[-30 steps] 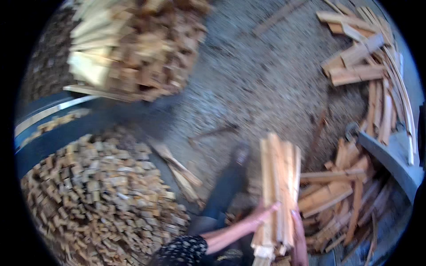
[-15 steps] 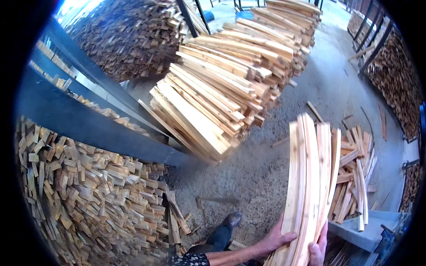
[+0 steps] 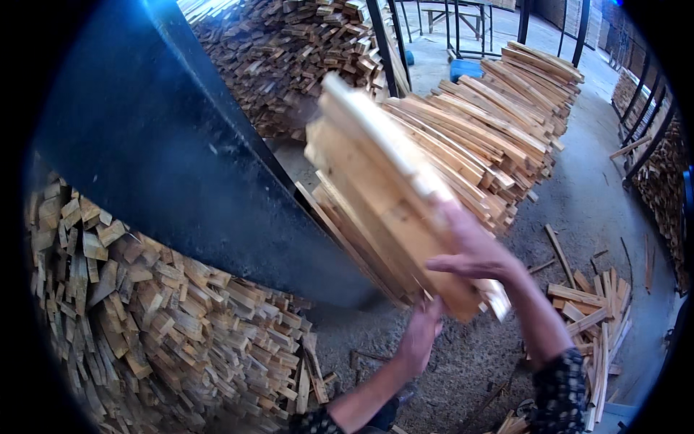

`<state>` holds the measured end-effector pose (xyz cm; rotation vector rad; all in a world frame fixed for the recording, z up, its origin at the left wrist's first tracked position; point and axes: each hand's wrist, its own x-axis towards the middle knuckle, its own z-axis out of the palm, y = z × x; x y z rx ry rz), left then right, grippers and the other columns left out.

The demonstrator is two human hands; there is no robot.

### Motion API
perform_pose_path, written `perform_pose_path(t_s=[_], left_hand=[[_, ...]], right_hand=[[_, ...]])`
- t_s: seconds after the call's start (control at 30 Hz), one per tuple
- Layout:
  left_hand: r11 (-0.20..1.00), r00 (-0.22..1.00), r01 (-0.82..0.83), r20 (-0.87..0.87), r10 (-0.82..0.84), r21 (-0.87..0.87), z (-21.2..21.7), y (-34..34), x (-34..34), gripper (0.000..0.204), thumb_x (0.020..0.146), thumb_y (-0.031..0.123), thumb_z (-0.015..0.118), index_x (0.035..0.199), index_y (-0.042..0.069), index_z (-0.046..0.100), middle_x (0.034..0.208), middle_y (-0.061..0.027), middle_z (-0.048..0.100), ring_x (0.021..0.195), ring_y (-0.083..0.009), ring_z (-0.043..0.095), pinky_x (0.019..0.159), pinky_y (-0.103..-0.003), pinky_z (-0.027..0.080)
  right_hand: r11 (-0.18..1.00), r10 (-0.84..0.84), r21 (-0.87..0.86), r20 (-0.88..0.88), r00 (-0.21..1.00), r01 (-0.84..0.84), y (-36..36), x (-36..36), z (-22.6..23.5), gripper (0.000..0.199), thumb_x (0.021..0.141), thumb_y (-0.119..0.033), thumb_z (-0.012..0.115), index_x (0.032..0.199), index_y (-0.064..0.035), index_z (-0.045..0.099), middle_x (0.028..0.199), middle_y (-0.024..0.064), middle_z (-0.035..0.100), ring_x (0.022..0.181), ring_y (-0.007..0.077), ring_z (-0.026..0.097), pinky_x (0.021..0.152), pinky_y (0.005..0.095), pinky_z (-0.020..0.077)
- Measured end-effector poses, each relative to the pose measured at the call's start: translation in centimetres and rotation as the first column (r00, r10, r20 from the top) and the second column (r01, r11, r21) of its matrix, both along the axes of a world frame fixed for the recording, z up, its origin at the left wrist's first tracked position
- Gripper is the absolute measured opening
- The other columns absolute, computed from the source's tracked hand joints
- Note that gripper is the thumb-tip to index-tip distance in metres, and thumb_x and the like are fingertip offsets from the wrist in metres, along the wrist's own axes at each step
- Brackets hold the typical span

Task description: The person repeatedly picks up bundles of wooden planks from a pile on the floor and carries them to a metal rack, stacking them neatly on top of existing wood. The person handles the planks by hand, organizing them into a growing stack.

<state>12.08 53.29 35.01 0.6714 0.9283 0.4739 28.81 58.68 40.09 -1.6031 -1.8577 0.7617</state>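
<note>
A bundle of pale wooden slats [image 3: 390, 217], partly smeared by motion, is held tilted over the near end of a long row of stacked slats [image 3: 499, 108]. My left hand [image 3: 421, 338] is closed on the bundle's near lower end, its fingertips partly hidden. Higher on the right side, my right hand [image 3: 473, 246] wraps the bundle, thumb lying across the wood and the other fingers blurred along the far edge. The bundle hides part of the row beneath it.
A dark metal beam [image 3: 166, 145] rises close on the left, above a tall pile of cut wood ends [image 3: 181, 333]. Loose slats [image 3: 600, 325] lie heaped on the floor at right. Another wood pile [image 3: 289, 58] and a blue container [image 3: 466, 69] stand farther back.
Both hands have carried the bundle from the right, beside the loose heap, leftward to the near end of the stacked row. It has turned from nearly upright to slanting left.
</note>
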Motion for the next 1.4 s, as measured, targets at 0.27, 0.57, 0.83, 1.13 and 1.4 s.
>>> perform_pose_path(t_s=[0.27,0.57,0.83,1.13,1.4], left_hand=[[0.985,0.907,-0.124,-0.389,0.162,0.121,-8.1,-3.7,-16.3,0.026,0.080,0.010,0.057,0.106,0.004,0.053,0.092,-0.0043,0.060,0.074,-0.0099,0.054,0.064,-0.023,0.045],[0.443,0.901,0.134,-0.295,0.319,0.886,-5.3,14.4,-11.5,0.021,0.088,0.012,0.041,0.104,0.003,0.051,0.093,-0.0049,0.055,0.085,-0.0127,0.052,0.076,-0.025,0.042],[-0.303,0.752,0.657,-0.573,0.325,0.690,-8.5,19.2,-2.6,0.052,0.078,0.032,0.051,0.119,0.001,0.044,0.123,-0.0176,0.042,0.121,-0.0352,0.030,0.101,-0.045,0.024],[-0.412,0.704,0.703,-0.651,0.285,0.580,-8.9,21.4,-2.2,0.045,0.083,0.023,0.038,0.122,0.004,0.045,0.127,-0.0155,0.039,0.123,-0.0307,0.029,0.104,-0.042,0.019],[-0.428,0.719,0.689,-0.628,0.297,0.586,-15.4,25.8,-9.0,0.031,0.086,0.024,0.037,0.103,0.003,0.051,0.105,-0.0106,0.048,0.099,-0.0217,0.040,0.087,-0.033,0.031]], right_hand=[[0.983,-0.172,0.121,0.322,0.931,0.140,1.7,-8.6,-12.7,0.054,0.079,-0.036,0.053,0.125,-0.0135,0.037,0.133,0.0161,0.027,0.124,0.0314,0.025,0.098,0.0551,0.0196],[0.727,-0.563,0.379,-0.149,0.813,0.573,-6.9,-1.9,-13.1,0.041,0.077,-0.019,0.055,0.115,-0.0057,0.049,0.117,0.0180,0.046,0.114,0.0302,0.040,0.097,0.0410,0.0295],[0.491,-0.619,-0.405,-0.785,-0.018,0.771,-5.3,1.5,-16.0,0.063,0.087,-0.036,0.040,0.134,-0.0029,0.015,0.139,0.0202,0.015,0.128,0.0306,0.020,0.105,0.0434,0.0151],[0.427,-0.876,0.108,-0.197,0.441,0.898,-0.1,-3.8,-18.3,0.054,0.081,-0.025,0.046,0.126,0.0011,0.034,0.126,0.0275,0.032,0.118,0.0377,0.031,0.098,0.0471,0.0265],[0.469,-0.748,-0.164,-0.597,0.291,0.868,-13.8,-6.3,-20.1,0.053,0.077,-0.020,0.053,0.123,0.0012,0.036,0.124,0.0261,0.037,0.115,0.0394,0.038,0.096,0.0420,0.0319]])
